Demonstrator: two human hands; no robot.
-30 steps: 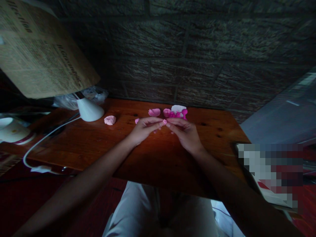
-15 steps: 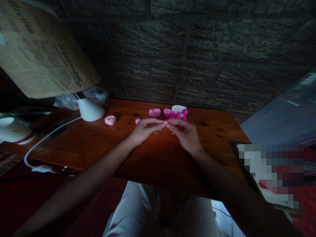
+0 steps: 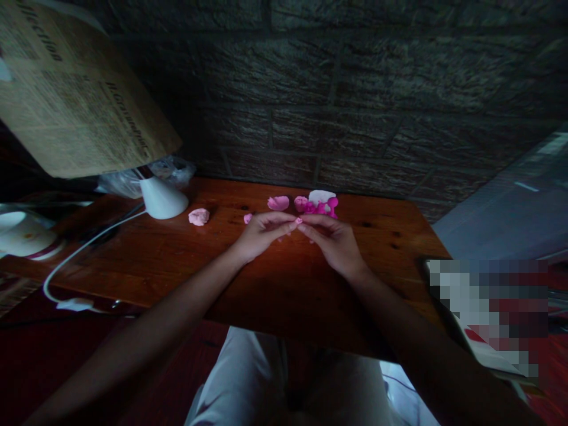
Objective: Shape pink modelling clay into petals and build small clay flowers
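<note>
Between the fingertips of both hands is a small piece of pink modelling clay [image 3: 299, 220]. My left hand [image 3: 266, 234] pinches it from the left, thumb against forefinger. From the other side my right hand [image 3: 331, 236] pinches the same piece. Just beyond the hands lie a flattened pink clay piece [image 3: 278, 203], a pink lump [image 3: 301, 203], some bright magenta shapes [image 3: 320, 207] and a white piece [image 3: 322, 194]. A small pink bit [image 3: 248, 219] shows beside my left hand, partly hidden by it. Farther left sits a pale pink clay lump [image 3: 199, 216].
A lamp with a white base [image 3: 163, 198] and a newsprint shade [image 3: 89, 100] stands at the left of the wooden table [image 3: 390, 236]. Its cable [image 3: 84, 244] hangs over the front edge. A white cup [image 3: 24, 234] is at far left. A dark brick wall [image 3: 284, 77] rises behind.
Both hands stay in nearly the same place, still pinching the pink clay. The small piece has turned or changed shape slightly between the fingertips.
</note>
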